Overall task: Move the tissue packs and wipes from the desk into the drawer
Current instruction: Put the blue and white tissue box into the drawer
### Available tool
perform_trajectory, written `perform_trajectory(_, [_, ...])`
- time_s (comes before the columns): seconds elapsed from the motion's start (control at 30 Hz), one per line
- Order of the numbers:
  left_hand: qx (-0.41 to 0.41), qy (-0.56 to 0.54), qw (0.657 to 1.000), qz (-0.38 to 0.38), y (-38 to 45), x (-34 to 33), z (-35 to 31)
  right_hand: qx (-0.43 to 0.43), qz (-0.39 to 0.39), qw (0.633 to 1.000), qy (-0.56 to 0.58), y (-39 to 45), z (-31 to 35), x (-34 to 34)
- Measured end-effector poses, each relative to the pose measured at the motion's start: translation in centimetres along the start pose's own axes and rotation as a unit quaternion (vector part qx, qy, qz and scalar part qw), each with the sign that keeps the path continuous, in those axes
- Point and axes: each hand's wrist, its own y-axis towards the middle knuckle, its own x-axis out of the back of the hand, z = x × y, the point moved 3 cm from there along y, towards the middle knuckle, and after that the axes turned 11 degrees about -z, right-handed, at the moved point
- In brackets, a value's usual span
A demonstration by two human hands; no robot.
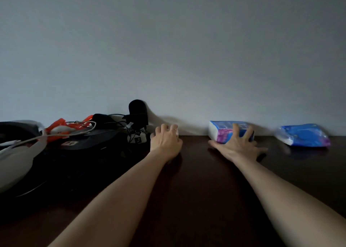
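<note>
- Tissue pack [222,132] by the wall: right hand [237,143] spread over its front, fingers apart, seemingly not yet closed.
- Left hand [165,141] rests curled and empty on the counter [196,171].
- Second pack [303,134] waits further right; drawer unseen, so both remain to move.

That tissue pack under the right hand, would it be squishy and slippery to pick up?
Probably squishy: the tissue pack looks like soft plastic wrap over white tissues. Its glossy film may slip a little. It sits flat on the desk, so it is unlikely to roll; the right hand spreads over it.
</note>
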Motion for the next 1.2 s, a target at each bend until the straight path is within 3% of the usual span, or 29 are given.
perform_trajectory(0.13, [0.059,0.019,0.997,0.036,3.5,-3.7,1.6,0.015,-0.008,1.0,-0.011,2.0,1.0,-2.1])
perform_trajectory(0.23, [0.078,0.046,0.996,0.009,5.4,-5.4,1.3,0.018,-0.01,1.0,-0.023,2.7,1.5,-2.9])
perform_trajectory(0.57, [0.031,0.058,0.997,0.028,2.0,-3.5,-0.1,0.065,0.004,0.998,-0.013,0.9,1.0,-1.1])
perform_trajectory(1.07, [0.003,0.01,0.998,0.062,-19.8,11.4,-2.5,0.178,0.016,0.977,0.114,-23.0,-4.2,14.1])
perform_trajectory(1.2, [0.024,0.028,0.998,0.044,-25.8,16.0,-3.9,0.213,-0.048,0.968,0.128,-29.8,-6.8,19.1])
